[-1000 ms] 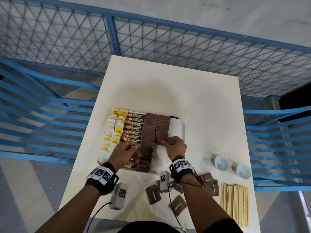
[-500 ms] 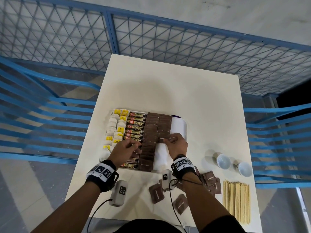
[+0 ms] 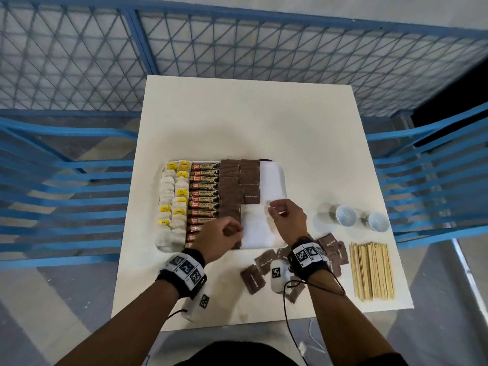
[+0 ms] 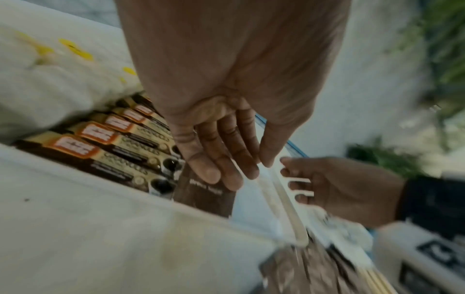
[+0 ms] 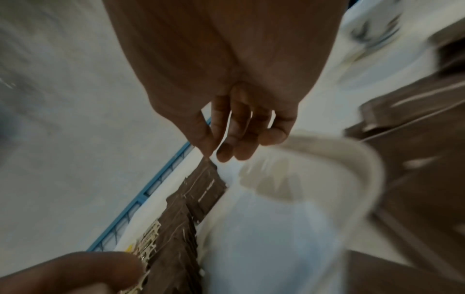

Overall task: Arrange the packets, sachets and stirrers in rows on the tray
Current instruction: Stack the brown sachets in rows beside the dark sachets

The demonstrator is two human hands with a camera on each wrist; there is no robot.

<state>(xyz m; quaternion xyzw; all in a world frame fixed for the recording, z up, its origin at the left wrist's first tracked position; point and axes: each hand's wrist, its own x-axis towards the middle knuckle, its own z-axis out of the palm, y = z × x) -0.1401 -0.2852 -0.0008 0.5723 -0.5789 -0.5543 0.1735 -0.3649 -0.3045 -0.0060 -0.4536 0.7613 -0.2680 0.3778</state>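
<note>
I see my left hand (image 3: 217, 237) and right hand (image 3: 286, 217) side by side, fingers loosely curled, holding nothing

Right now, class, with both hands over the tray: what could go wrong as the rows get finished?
1. The left hand hovers over the near brown packets; a brush might skew that row.
2. Loose packets lie under the right wrist by its dangling cable, which may drag them off the table.
3. The stirrers sit near the table's edge and could be knocked off.
</note>
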